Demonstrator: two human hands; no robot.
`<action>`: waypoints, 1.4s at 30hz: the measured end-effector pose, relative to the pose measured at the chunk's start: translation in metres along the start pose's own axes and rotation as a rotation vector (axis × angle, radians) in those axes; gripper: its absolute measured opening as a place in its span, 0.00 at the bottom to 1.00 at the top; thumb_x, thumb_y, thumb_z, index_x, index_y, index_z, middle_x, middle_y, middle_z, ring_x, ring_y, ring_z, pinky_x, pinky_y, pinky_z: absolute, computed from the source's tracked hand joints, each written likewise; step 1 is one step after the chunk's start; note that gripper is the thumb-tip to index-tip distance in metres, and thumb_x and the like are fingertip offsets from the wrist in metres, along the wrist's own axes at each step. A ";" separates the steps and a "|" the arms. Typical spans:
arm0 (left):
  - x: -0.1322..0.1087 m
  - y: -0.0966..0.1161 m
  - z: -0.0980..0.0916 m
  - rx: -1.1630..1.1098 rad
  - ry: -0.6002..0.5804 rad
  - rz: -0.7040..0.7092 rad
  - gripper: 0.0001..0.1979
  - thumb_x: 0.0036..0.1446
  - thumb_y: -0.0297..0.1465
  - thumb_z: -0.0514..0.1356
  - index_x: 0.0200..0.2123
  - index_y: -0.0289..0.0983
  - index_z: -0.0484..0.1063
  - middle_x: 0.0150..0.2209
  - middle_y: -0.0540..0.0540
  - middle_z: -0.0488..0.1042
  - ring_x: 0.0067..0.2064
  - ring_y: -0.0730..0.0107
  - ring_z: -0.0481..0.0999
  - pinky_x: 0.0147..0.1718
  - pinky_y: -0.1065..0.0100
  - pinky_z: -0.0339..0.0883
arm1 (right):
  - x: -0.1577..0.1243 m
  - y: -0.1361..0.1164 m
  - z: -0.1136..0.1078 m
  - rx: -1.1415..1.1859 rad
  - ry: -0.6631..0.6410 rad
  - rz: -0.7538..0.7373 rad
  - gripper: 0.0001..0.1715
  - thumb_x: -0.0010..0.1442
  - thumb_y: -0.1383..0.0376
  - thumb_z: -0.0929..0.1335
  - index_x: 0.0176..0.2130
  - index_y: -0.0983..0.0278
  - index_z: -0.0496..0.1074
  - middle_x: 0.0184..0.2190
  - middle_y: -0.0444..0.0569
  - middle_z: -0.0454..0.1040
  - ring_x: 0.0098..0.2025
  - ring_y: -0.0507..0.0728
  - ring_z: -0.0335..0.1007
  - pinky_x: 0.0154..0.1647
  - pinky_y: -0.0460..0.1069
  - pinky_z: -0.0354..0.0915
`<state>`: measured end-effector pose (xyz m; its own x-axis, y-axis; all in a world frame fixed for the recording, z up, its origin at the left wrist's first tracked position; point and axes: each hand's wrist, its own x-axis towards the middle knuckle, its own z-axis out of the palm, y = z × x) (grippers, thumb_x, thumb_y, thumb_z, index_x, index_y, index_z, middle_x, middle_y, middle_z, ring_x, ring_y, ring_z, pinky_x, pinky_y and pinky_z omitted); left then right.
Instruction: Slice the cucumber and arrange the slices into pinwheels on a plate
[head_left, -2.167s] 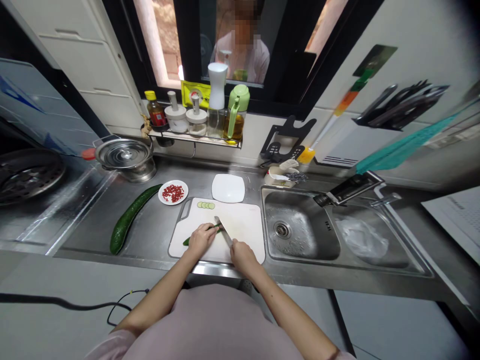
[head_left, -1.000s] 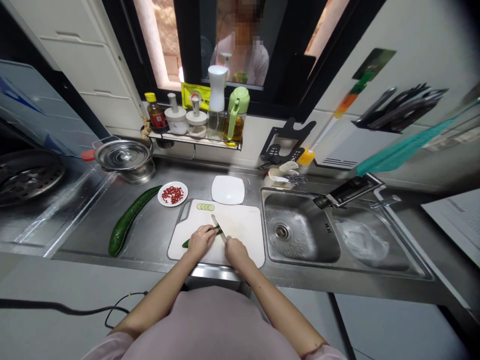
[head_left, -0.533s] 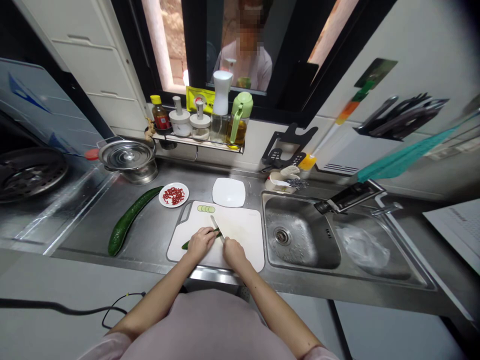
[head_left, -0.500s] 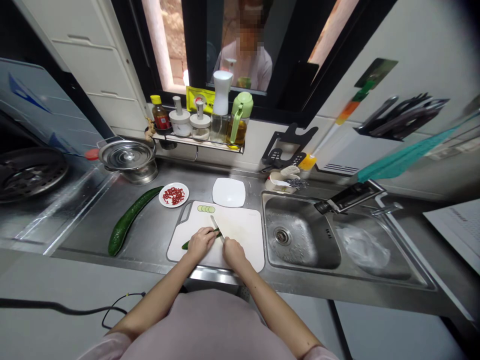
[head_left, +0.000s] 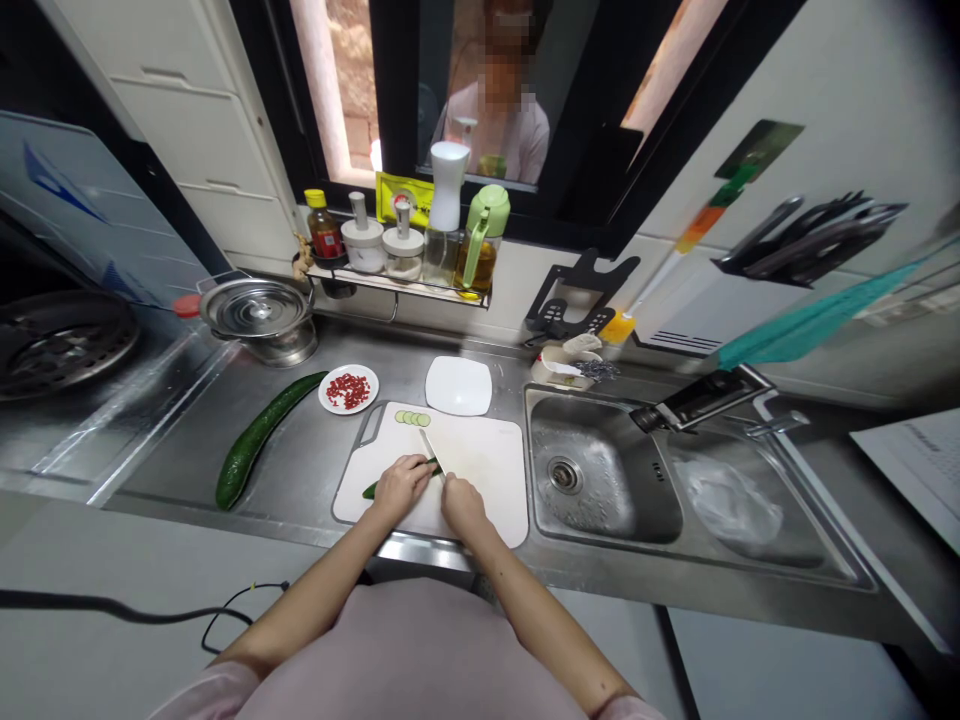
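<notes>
On a white cutting board [head_left: 480, 440], my left hand [head_left: 401, 486] is closed over a piece of cucumber [head_left: 370, 491], whose dark green ends stick out on both sides of the fingers. My right hand [head_left: 463, 506] grips the handle of a knife [head_left: 432, 449]. The blade crosses the cucumber's right end, just beside my left fingertips. At the top of the board lies a short row of thin cucumber slices [head_left: 412, 419]. The knife's handle is hidden inside my fist.
Left of the board lie a whole cucumber [head_left: 259, 440] and a plate of chopped red pieces [head_left: 349, 388]. Behind it sits a white square dish [head_left: 458, 386]. A sink [head_left: 607, 470] adjoins on the right. Seasoning jars [head_left: 363, 246] stand on a rack under the window.
My right hand and the knife have shifted very slightly left. My left hand stays on the cucumber, and the view has tilted a little.
</notes>
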<state>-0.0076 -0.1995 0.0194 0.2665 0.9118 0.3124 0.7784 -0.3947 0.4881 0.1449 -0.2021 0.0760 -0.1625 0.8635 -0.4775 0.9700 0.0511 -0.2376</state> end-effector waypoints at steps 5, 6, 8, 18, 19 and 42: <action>0.001 0.003 -0.002 0.018 -0.005 -0.009 0.13 0.63 0.32 0.54 0.42 0.43 0.79 0.42 0.45 0.76 0.42 0.69 0.73 0.41 0.67 0.69 | 0.001 0.000 -0.002 0.020 -0.005 0.004 0.18 0.65 0.72 0.56 0.50 0.70 0.67 0.41 0.61 0.76 0.47 0.59 0.74 0.43 0.49 0.63; 0.000 0.003 -0.002 0.025 -0.003 -0.012 0.13 0.63 0.32 0.54 0.42 0.43 0.79 0.42 0.45 0.76 0.42 0.69 0.73 0.41 0.68 0.69 | 0.001 0.000 -0.003 0.020 -0.006 0.009 0.18 0.66 0.71 0.56 0.50 0.70 0.67 0.41 0.61 0.76 0.47 0.59 0.74 0.43 0.49 0.63; 0.000 0.003 -0.002 0.037 0.002 -0.019 0.12 0.63 0.31 0.55 0.42 0.43 0.79 0.42 0.45 0.77 0.42 0.68 0.73 0.41 0.68 0.69 | 0.001 0.003 -0.005 0.022 -0.005 0.017 0.19 0.66 0.69 0.56 0.51 0.70 0.67 0.42 0.61 0.76 0.47 0.59 0.73 0.43 0.49 0.63; -0.001 0.006 -0.005 0.065 -0.030 -0.043 0.12 0.62 0.32 0.56 0.47 0.43 0.75 0.42 0.46 0.76 0.42 0.67 0.74 0.42 0.66 0.68 | -0.010 0.026 -0.020 -0.022 0.085 0.039 0.19 0.69 0.62 0.55 0.50 0.63 0.68 0.42 0.56 0.77 0.44 0.57 0.73 0.40 0.48 0.60; -0.001 0.007 -0.006 0.063 -0.028 -0.042 0.12 0.62 0.32 0.56 0.47 0.43 0.75 0.42 0.46 0.76 0.42 0.66 0.74 0.43 0.65 0.68 | -0.012 0.029 -0.022 -0.050 0.102 0.057 0.20 0.69 0.61 0.54 0.51 0.63 0.68 0.42 0.55 0.77 0.44 0.57 0.73 0.40 0.48 0.60; 0.060 0.038 -0.052 -0.078 -0.161 -0.159 0.18 0.61 0.40 0.55 0.51 0.42 0.74 0.48 0.43 0.74 0.53 0.57 0.67 0.56 0.53 0.54 | -0.033 0.055 -0.029 -0.290 0.567 -0.113 0.28 0.59 0.65 0.68 0.59 0.58 0.65 0.38 0.51 0.70 0.40 0.57 0.61 0.40 0.50 0.50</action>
<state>0.0082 -0.1657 0.0986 0.2357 0.9671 0.0957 0.7735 -0.2463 0.5840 0.2090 -0.2130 0.1027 -0.2227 0.9719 0.0765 0.9749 0.2222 0.0156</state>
